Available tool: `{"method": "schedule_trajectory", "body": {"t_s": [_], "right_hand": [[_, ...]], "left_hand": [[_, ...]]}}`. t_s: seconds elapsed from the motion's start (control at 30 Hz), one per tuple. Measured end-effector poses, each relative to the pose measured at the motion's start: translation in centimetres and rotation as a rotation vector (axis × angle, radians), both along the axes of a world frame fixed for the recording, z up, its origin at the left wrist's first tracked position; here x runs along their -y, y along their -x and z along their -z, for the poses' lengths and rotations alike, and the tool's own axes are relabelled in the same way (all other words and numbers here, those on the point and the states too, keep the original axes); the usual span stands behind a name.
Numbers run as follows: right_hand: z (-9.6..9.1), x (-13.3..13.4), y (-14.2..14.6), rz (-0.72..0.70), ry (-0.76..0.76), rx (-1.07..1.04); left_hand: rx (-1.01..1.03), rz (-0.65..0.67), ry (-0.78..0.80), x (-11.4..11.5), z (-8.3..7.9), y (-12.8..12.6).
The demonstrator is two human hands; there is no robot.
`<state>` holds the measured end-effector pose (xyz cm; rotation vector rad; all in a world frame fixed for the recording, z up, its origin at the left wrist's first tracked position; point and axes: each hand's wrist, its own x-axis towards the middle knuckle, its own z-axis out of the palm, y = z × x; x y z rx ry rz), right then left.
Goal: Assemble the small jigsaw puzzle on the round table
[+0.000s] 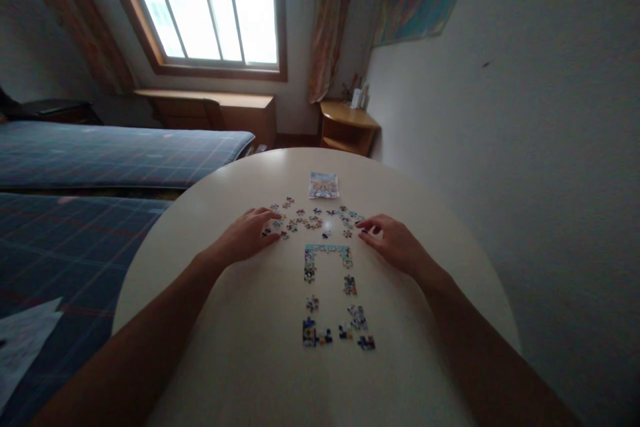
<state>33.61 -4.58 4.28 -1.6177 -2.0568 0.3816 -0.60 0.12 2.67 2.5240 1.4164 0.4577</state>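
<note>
Left hand [250, 233] sits with thumb and fingers parted at loose puzzle pieces [315, 221], mid-frame; right hand [393, 240] has fingertips near others, and whether it's pinching one, I can't tell! Below centre, a gapped puzzle border [327, 249] lies on the pale table [410, 360]. Plaid bed [100, 153] left, bright window [210, 7] upper left.
</note>
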Motion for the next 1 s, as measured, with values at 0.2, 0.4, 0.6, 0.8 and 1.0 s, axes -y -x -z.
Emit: {"method": "schedule_trajectory", "body": {"t_s": [0.2, 0.4, 0.6, 0.8, 1.0], "right_hand": [[1.7, -1.5, -1.4, 0.054, -0.021, 0.027], [1.6, -1.4, -1.2, 0.072, -0.01, 0.016], [1.8, -1.6, -1.6, 0.096, -0.019, 0.01], [2.6, -2.3, -2.2, 0.135, -0.041, 0.01], [2.9, -2.5, -2.1, 0.115, -0.053, 0.004]], "left_hand": [[0.003, -0.013, -0.02, -0.2, 0.4, -0.2], [0.021, -0.052, -0.055, -0.3, 0.5, -0.4], [-0.006, -0.08, -0.095, 0.1, 0.3, -0.5], [-0.022, -0.254, -0.089, -0.4, 0.3, 0.1], [-0.045, -0.284, -0.07, -0.8, 0.8, 0.3]]}}
